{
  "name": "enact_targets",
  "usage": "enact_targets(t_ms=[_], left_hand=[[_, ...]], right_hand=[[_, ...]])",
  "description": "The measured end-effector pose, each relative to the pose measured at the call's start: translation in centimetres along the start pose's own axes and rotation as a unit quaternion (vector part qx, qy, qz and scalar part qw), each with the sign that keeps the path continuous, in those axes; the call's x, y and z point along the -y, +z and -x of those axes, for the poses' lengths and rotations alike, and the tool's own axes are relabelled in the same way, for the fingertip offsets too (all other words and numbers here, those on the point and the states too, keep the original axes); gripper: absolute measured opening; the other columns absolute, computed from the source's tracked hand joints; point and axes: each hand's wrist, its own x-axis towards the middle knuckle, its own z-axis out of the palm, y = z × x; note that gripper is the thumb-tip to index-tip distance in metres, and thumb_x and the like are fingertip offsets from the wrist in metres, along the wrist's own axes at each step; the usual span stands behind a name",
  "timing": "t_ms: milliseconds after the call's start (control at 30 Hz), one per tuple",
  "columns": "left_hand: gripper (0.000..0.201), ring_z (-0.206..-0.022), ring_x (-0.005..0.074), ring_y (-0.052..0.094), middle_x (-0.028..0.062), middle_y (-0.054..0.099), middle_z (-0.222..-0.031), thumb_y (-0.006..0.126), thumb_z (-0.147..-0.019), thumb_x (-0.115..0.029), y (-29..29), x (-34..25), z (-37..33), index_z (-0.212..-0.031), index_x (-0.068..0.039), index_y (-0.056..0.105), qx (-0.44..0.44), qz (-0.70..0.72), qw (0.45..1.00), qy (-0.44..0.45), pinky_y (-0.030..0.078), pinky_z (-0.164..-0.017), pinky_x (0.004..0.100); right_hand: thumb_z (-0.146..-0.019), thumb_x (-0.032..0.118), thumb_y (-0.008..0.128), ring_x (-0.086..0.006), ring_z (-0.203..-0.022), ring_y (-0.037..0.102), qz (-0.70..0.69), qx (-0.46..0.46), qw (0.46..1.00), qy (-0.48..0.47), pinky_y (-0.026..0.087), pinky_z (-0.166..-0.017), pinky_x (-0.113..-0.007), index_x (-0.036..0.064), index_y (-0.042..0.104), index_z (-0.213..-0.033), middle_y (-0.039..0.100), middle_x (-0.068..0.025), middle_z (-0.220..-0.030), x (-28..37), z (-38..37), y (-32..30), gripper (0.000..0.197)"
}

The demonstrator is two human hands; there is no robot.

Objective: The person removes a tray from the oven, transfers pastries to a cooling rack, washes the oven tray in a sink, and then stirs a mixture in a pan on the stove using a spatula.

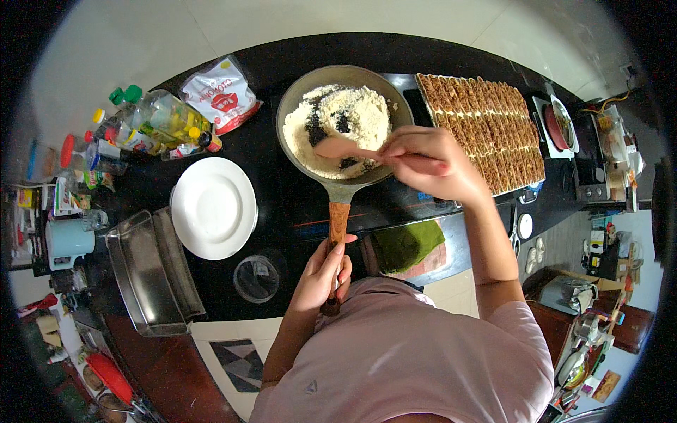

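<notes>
A frying pan (341, 190) on the black hob holds pale, crumbly powder (310, 151) that looks like flour. Dark bottom shows through gaps in it. My left hand (324, 277) is wrapped round the pan's wooden handle (339, 220), close to my body. From the right, my right hand (434, 163) reaches over the pan's rim, fingers closed on the end of a wooden spatula (337, 146). The spatula's flat head rests in the powder, near the middle of the pan.
Right of the pan lies a large tray of brown, shredded-looking pieces (486, 130). White plates (214, 208), a metal tray (144, 275) and a clear round container (256, 278) stand left. Behind them are bottles (166, 116) and a white bag (222, 95). A green cloth (407, 247) lies in front.
</notes>
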Motion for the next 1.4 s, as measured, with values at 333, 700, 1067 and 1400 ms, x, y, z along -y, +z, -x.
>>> enact_targets(t_ms=[333,700,1067,1400], left_hand=[[0.041,-0.038,0.0085,0.037,-0.0009,0.039,-0.059,0.033,-0.102,-0.034,0.0,0.3,-0.1,-0.130,-0.006,0.043,0.009,0.004,1.000,0.002,0.031,-0.036,0.0233],[0.047,-0.040,0.0123,0.044,0.0027,0.045,-0.061,0.032,-0.101,-0.039,-0.8,0.6,-0.5,-0.133,-0.005,0.041,0.028,0.010,1.000,0.003,0.036,-0.039,0.0248],[0.071,-0.077,0.0218,0.063,0.0164,0.064,-0.103,0.034,-0.094,-0.061,-4.3,9.9,-6.5,-0.129,-0.001,0.048,0.015,-0.142,0.974,-0.174,0.051,-0.068,0.0325],[0.058,-0.060,0.0165,0.061,0.0070,0.064,-0.075,0.059,-0.083,-0.062,-4.2,13.6,-8.9,-0.088,-0.004,0.062,-0.089,-0.124,0.969,-0.196,0.046,-0.052,0.0299]], right_hand=[[-0.091,0.033,0.056,-0.0201,-0.058,0.065,-0.245,-0.242,0.872,0.349,0.054,-0.054,-0.028,-0.0032,0.063,-0.078,0.066,-0.0151,-0.071,-4.3,2.5,-1.1,0.039],[-0.092,0.039,0.053,-0.0207,-0.055,0.065,-0.273,-0.276,0.851,0.354,0.054,-0.052,-0.029,-0.0030,0.064,-0.076,0.066,-0.0155,-0.069,-4.5,1.5,-0.6,0.046],[-0.091,0.032,0.060,-0.0185,-0.058,0.065,-0.119,-0.401,0.879,0.230,0.053,-0.056,-0.027,-0.0025,0.062,-0.075,0.067,-0.0126,-0.071,-3.0,1.9,-3.6,0.038],[-0.086,0.013,0.064,-0.0222,-0.053,0.056,0.043,-0.271,0.957,0.095,0.043,-0.050,-0.032,-0.0009,0.062,-0.069,0.057,-0.0104,-0.062,0.2,3.7,1.8,0.022]])
